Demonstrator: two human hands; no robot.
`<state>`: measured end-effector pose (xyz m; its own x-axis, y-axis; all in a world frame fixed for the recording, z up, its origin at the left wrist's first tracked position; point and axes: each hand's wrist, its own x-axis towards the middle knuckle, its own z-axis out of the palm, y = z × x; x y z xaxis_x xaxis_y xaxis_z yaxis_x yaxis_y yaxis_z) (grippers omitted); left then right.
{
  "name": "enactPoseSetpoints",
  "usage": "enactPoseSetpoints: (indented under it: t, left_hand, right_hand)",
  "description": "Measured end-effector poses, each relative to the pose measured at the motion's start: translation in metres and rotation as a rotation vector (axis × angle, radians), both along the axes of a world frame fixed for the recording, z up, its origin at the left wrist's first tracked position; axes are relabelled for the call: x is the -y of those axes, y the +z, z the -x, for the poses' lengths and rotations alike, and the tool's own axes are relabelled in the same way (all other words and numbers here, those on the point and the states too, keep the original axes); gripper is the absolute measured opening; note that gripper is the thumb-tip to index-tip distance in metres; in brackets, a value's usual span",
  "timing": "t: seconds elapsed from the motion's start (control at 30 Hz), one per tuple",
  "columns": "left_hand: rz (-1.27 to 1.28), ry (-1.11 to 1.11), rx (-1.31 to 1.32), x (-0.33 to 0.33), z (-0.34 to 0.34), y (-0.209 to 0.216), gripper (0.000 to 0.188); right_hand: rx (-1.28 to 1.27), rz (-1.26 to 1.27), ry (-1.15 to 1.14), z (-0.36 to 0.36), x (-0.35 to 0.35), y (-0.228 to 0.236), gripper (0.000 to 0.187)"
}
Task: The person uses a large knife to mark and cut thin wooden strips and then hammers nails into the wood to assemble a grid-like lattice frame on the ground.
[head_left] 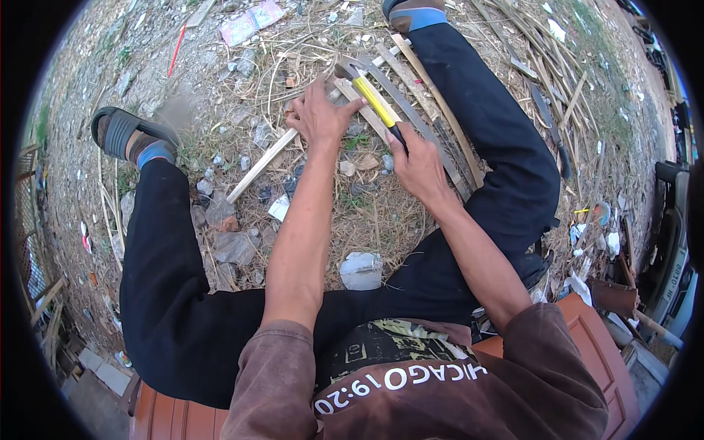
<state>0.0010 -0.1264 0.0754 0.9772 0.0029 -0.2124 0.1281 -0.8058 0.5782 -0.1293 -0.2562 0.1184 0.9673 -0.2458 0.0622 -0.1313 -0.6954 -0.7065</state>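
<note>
My right hand (pixel 422 161) is wrapped round the black grip of a claw hammer (pixel 374 99) with a yellow shaft. The hammer's metal head lies just beyond my left hand (pixel 323 114). That hand bends over a pale wooden strip (pixel 262 166), thumb to the right and fingers curled at its sides; part of the grip is hidden beneath the palm. A second wooden strip (pixel 358 104) meets or crosses the first near my fingers, partly under the hammer. Whether a nail is there I cannot make out.
Between my legs, more slats (pixel 444 117) and a curved grey strip (pixel 411 110) lie on the right. A machete-like blade (pixel 543 110) rests beyond my right leg. Stones, a white block (pixel 361 271) and litter dot the dry grass. A red stick (pixel 177 51) lies far left.
</note>
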Motion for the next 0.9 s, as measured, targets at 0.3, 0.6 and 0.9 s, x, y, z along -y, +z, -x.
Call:
enactPoseSetpoints:
  t: [0.3,0.6,0.9]
  left_hand:
    - [-0.043,0.067,0.113,-0.001,0.003,-0.013,0.117]
    - [-0.075,0.056,0.064,-0.003,0.003,-0.010,0.111]
    - [-0.031,0.055,0.010,0.000,0.001,-0.007,0.115]
  right_hand:
    - [0.268,-0.136,0.009,-0.010,-0.010,0.029,0.021]
    - [0.184,-0.168,-0.018,-0.011,-0.016,0.044,0.020]
    - [0.114,-0.107,-0.076,-0.012,0.000,0.025,0.020]
